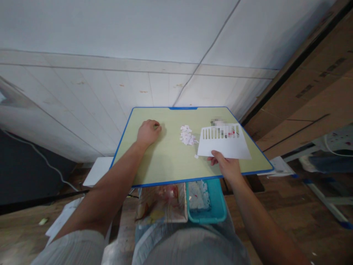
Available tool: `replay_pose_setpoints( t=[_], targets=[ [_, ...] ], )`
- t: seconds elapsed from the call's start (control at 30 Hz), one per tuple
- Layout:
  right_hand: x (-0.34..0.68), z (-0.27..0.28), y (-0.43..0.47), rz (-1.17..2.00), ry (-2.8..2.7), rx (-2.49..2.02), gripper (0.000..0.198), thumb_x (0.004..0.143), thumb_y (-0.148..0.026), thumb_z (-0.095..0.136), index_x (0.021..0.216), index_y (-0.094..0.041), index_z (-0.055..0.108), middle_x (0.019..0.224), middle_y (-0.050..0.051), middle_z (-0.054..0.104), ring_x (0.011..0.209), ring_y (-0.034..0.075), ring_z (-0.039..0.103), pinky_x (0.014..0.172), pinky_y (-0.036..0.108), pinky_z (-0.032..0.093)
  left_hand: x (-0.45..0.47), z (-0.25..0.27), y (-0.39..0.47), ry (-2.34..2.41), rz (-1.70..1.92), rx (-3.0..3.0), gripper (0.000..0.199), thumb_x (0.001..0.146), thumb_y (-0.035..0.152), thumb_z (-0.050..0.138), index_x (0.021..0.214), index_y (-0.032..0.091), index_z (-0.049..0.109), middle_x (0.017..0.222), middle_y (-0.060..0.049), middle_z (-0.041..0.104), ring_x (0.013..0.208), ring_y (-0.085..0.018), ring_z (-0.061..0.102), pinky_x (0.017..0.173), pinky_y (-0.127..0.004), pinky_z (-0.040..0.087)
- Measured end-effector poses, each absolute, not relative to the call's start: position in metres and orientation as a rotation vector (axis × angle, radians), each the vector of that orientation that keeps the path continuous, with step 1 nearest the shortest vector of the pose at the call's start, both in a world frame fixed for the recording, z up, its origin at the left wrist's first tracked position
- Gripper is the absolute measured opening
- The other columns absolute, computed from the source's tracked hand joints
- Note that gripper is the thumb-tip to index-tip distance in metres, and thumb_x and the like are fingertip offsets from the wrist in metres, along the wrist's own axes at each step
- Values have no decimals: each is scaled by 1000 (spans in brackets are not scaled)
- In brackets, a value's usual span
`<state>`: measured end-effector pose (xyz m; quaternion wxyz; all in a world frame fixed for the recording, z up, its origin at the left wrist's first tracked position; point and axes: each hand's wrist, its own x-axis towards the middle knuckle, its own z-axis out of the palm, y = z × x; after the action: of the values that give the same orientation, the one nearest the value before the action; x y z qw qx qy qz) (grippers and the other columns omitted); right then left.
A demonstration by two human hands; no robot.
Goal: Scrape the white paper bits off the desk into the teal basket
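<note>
My right hand (pixel 227 167) grips a white sheet of paper (pixel 224 147) by its near edge, thumb on top and fingers beneath. A row of narrow slots is cut along the sheet's far edge. My left hand (pixel 149 133) rests over the left part of the board with its fingers curled together; whatever they hold, if anything, is hidden. Between the hands lies a heap of small white paper scraps (pixel 188 136). One loose scrap (pixel 196 156) sits apart, just left of my right fingers.
The pale yellow tabletop (pixel 165 165) has a blue rim and stands against a white wall. Below its front edge are a teal basket (pixel 220 206) with whitish contents and a patterned box (pixel 162 206). Large cardboard boxes (pixel 303 95) stand at right. A blurred patch covers something at the back right.
</note>
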<state>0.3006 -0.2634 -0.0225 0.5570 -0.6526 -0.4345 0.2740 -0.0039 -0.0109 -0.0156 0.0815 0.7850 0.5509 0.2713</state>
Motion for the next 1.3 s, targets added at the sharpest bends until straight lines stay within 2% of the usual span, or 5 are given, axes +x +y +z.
replay_pose_setpoints(
  t=[0.27,0.5,0.7,1.03,1.3],
  targets=[
    [298,-14,-266,698,-1080,-1574,36,82,-61,78,65,-29,71,64,8,78,57,25,70,64,39,64,-1,-17,-10,1648,833,2360,32,103,36,65,116,23,92,132,-17,91,133,-38,80,126,-53,63],
    [302,-16,-285,707,-1117,-1638,40,84,-60,74,59,-30,71,60,8,74,58,26,70,64,40,64,-2,-18,-9,1646,835,2361,32,104,37,66,114,22,92,131,-18,91,132,-39,81,124,-53,64],
    [308,-12,-297,864,-1168,-1600,34,81,-53,77,56,-31,71,58,6,74,57,27,71,63,40,64,-3,-17,-9,1639,824,2378,33,104,38,66,116,20,92,131,-20,90,132,-40,81,125,-55,63],
    [319,-11,-294,1012,-1216,-1520,27,79,-48,81,61,-31,73,57,7,74,55,28,72,63,43,66,-3,-18,-8,1647,820,2372,32,104,37,67,115,21,92,132,-19,90,132,-39,81,126,-53,63],
    [325,-12,-296,1044,-1258,-1445,24,77,-44,90,65,-30,75,58,5,75,55,27,70,59,40,64,-3,-18,-9,1639,820,2389,33,105,37,66,117,19,91,134,-21,90,134,-40,80,127,-56,63]
  ],
)
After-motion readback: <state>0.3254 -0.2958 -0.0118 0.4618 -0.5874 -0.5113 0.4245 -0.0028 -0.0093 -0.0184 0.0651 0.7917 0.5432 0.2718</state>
